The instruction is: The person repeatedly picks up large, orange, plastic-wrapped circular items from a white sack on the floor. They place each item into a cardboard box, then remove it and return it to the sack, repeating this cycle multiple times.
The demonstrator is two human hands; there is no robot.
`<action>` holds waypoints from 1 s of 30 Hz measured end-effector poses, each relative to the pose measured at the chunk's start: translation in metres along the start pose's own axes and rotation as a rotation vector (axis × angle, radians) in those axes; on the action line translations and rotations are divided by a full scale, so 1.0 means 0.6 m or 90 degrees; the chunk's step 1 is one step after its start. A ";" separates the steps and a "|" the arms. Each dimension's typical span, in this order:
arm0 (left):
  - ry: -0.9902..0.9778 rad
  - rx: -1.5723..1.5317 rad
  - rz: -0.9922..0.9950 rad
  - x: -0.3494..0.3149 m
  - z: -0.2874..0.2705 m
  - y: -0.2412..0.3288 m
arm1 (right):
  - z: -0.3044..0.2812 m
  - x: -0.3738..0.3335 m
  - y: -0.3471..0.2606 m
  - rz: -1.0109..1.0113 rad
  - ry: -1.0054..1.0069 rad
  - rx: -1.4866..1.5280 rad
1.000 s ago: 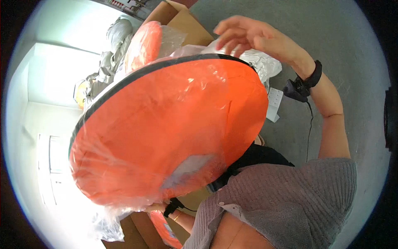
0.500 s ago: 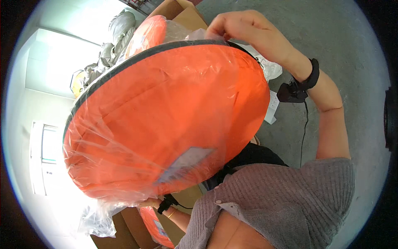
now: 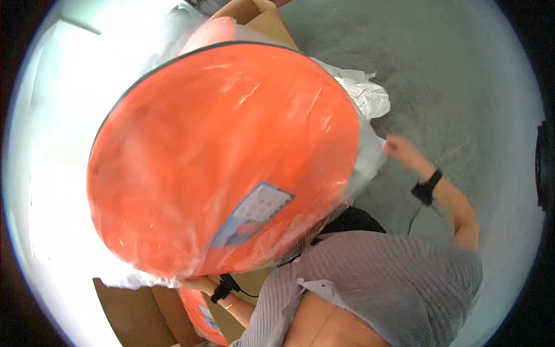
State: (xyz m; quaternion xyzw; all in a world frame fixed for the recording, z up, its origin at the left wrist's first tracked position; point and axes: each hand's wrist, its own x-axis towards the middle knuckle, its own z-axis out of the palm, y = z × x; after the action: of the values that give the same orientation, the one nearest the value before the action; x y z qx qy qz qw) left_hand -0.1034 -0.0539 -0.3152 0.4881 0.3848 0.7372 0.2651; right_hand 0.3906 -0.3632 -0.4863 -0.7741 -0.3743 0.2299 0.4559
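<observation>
A large flat orange fabric disc (image 3: 191, 133) with a dark rim fills the middle of the view, tilted and inside a clear plastic bag (image 3: 367, 144). A printed label sheet (image 3: 254, 214) lies against its face. My left hand (image 3: 198, 284) grips the disc and bag at the lower left edge, its fingertips partly hidden. On the right, my right hand (image 3: 403, 151) is closed at the bag's stretched edge, slightly smeared by motion. Both wrists carry a black strapped device.
Below left stands an open cardboard box (image 3: 130, 309) with another orange bagged disc (image 3: 199, 315) in it. Another box (image 3: 269, 23) is at the top, near an orange item (image 3: 211, 32). White crumpled plastic (image 3: 370, 95) lies on the grey floor (image 3: 451, 75).
My right hand has moved from the disc's top rim down and right to the bag's edge, drawing the plastic outward. The disc's face has turned more toward me.
</observation>
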 end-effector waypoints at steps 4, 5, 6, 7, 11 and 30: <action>-0.017 0.015 -0.054 0.008 0.006 -0.008 | 0.108 -0.088 0.117 0.201 -0.548 0.080; -0.021 0.049 -0.050 0.007 -0.006 -0.007 | 0.104 -0.074 0.116 0.134 -0.537 -0.024; -0.025 0.084 -0.047 0.008 -0.023 -0.012 | 0.098 -0.057 0.113 0.064 -0.521 -0.124; -0.049 0.103 -0.030 0.010 -0.021 -0.002 | 0.084 -0.019 0.073 0.017 -0.452 -0.065; -0.075 0.047 -0.045 0.013 0.042 -0.001 | 0.032 0.139 -0.098 -0.105 -0.138 0.467; -0.583 -0.245 -0.909 -0.101 0.229 -0.173 | 0.080 0.128 -0.051 0.071 -0.219 0.760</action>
State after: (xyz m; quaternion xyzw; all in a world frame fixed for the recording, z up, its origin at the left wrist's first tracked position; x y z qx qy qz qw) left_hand 0.0484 0.0006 -0.4009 0.3253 0.3228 0.1778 0.8709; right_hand 0.3928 -0.2674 -0.4836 -0.3562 -0.2085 0.5440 0.7306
